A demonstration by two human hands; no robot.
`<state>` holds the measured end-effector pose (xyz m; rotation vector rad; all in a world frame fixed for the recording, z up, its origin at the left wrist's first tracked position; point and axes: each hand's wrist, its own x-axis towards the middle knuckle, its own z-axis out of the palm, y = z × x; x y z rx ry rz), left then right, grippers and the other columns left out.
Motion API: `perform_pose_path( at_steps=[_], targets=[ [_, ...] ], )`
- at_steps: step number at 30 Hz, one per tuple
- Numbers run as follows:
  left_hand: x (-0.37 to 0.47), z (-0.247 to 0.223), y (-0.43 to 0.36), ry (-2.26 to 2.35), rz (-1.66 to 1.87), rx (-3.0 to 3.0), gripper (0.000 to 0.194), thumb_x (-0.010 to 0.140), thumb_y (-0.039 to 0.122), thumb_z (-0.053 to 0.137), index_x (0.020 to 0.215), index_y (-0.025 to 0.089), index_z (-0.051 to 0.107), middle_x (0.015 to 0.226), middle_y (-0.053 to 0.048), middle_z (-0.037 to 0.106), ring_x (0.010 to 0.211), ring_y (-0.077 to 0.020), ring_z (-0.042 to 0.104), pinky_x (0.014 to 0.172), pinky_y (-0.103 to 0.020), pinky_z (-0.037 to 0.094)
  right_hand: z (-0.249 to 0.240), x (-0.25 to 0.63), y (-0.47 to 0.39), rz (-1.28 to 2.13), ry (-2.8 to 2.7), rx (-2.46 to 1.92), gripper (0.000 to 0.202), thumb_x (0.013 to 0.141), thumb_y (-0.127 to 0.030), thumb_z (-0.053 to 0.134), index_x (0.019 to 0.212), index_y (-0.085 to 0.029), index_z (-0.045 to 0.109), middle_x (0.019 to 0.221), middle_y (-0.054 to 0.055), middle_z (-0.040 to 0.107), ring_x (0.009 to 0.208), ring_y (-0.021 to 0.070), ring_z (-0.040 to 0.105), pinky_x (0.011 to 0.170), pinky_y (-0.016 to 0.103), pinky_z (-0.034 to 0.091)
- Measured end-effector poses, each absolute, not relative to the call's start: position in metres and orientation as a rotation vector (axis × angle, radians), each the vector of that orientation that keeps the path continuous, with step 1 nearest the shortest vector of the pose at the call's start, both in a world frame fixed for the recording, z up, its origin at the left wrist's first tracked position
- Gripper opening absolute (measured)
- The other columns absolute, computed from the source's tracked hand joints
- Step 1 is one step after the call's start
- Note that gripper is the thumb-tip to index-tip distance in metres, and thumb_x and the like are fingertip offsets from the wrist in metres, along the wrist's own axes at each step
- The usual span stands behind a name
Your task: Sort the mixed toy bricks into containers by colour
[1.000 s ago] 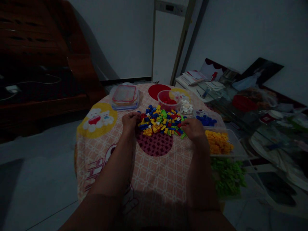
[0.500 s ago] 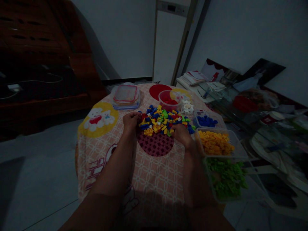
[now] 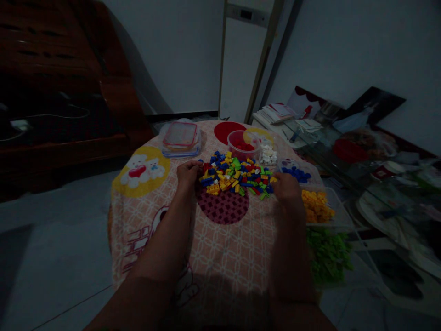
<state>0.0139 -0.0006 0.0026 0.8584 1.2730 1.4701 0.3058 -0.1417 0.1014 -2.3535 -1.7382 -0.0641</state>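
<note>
A mixed pile of toy building bricks (image 3: 234, 174) in blue, yellow, green, red and white lies across the middle of the round table. At its left edge rests my left hand (image 3: 188, 175), fingers curled together against the bricks; what they hold, if anything, is hidden. My right hand (image 3: 288, 187) is past the right end of the pile, its fingers closed on a small yellow brick (image 3: 274, 179). Just beyond that hand is a clear box of yellow bricks (image 3: 317, 207), partly covered by my wrist.
A box of green bricks (image 3: 329, 255) stands nearest me on the right. Blue bricks (image 3: 298, 174), white bricks (image 3: 268, 154) and a round tub (image 3: 237, 154) of red ones sit farther back. Stacked lidded containers (image 3: 181, 140) are at the back left. A cluttered glass table (image 3: 330, 161) adjoins on the right.
My right hand has moved right, from the pile's front edge towards the yellow-brick box, with a yellow brick in its fingers. My left hand has stayed almost still.
</note>
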Motion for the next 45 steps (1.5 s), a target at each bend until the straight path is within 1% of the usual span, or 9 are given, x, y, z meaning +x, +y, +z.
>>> perform_pose_path(
  at_steps=[5,8,10,17,20,25,28,38,45],
  targets=[
    [0.015,0.004,0.001,1.297,1.474,0.863,0.021,0.057,0.018,0.06,0.073,0.017,0.074,0.065,-0.003,0.071,0.059,-0.0151,0.064,0.06,-0.025,0.052,0.114,0.327,-0.165,-0.295,-1.48,-2.446,0.034,0.088,-0.02,0.053,0.11,-0.017,0.08,0.098,0.016,0.076,0.095,0.0307,0.071,0.088,0.041,0.055],
    [0.015,0.005,0.001,1.313,1.456,0.872,0.021,0.058,0.017,0.06,0.073,0.017,0.074,0.065,-0.003,0.07,0.058,-0.0151,0.063,0.059,-0.025,0.051,0.122,0.335,-0.175,-0.444,-1.295,-2.409,0.043,0.085,-0.023,0.054,0.12,-0.016,0.078,0.098,0.017,0.074,0.096,0.0331,0.069,0.087,0.044,0.054],
    [0.015,0.006,0.0,1.304,1.453,0.872,0.02,0.058,0.017,0.06,0.072,0.017,0.074,0.064,-0.002,0.07,0.058,-0.0146,0.063,0.06,-0.025,0.051,0.126,0.334,-0.176,-0.476,-1.299,-2.332,0.047,0.087,-0.026,0.052,0.126,-0.014,0.075,0.1,0.018,0.074,0.098,0.034,0.068,0.089,0.045,0.053],
    [0.015,0.007,-0.003,1.294,1.455,0.872,0.019,0.059,0.018,0.061,0.074,0.018,0.073,0.068,-0.002,0.071,0.062,-0.0155,0.065,0.063,-0.026,0.053,0.135,0.296,-0.157,-0.02,-1.676,-2.147,0.04,0.095,-0.031,0.052,0.122,-0.016,0.077,0.088,0.011,0.076,0.085,0.027,0.07,0.082,0.035,0.051],
    [0.014,0.005,-0.002,1.285,1.46,0.865,0.019,0.059,0.019,0.061,0.074,0.018,0.073,0.067,-0.002,0.071,0.061,-0.015,0.065,0.061,-0.025,0.052,0.132,0.271,-0.146,0.083,-1.814,-2.137,0.037,0.098,-0.031,0.054,0.123,-0.017,0.078,0.096,0.011,0.079,0.093,0.0261,0.072,0.085,0.033,0.05],
    [0.013,0.002,0.0,1.269,1.465,0.859,0.018,0.059,0.019,0.064,0.073,0.018,0.074,0.066,-0.003,0.071,0.059,-0.0151,0.065,0.06,-0.024,0.052,0.112,0.234,-0.127,0.3,-1.992,-2.234,0.03,0.096,-0.027,0.065,0.122,-0.023,0.079,0.119,0.01,0.08,0.114,0.0262,0.072,0.093,0.031,0.05],
    [0.013,0.002,0.0,1.279,1.454,0.857,0.019,0.058,0.019,0.063,0.074,0.017,0.074,0.067,-0.003,0.072,0.059,-0.0161,0.065,0.06,-0.026,0.052,0.097,0.221,-0.122,0.324,-2.084,-2.222,0.027,0.098,-0.027,0.064,0.12,-0.022,0.079,0.126,0.011,0.079,0.123,0.0267,0.069,0.097,0.031,0.049],
    [0.013,0.005,-0.001,1.27,1.461,0.88,0.021,0.058,0.018,0.061,0.073,0.017,0.075,0.067,-0.003,0.072,0.06,-0.015,0.064,0.061,-0.025,0.052,0.078,0.211,-0.119,0.288,-2.133,-2.296,0.024,0.103,-0.029,0.059,0.119,-0.016,0.072,0.126,0.017,0.075,0.121,0.0286,0.07,0.095,0.032,0.05],
    [0.014,0.007,-0.003,1.303,1.443,0.878,0.021,0.058,0.018,0.06,0.074,0.017,0.074,0.069,-0.004,0.072,0.062,-0.0155,0.065,0.063,-0.025,0.052,0.071,0.212,-0.116,0.317,-2.093,-2.305,0.03,0.1,-0.029,0.063,0.127,-0.017,0.069,0.125,0.017,0.076,0.118,0.0298,0.072,0.092,0.033,0.05]
  ],
)
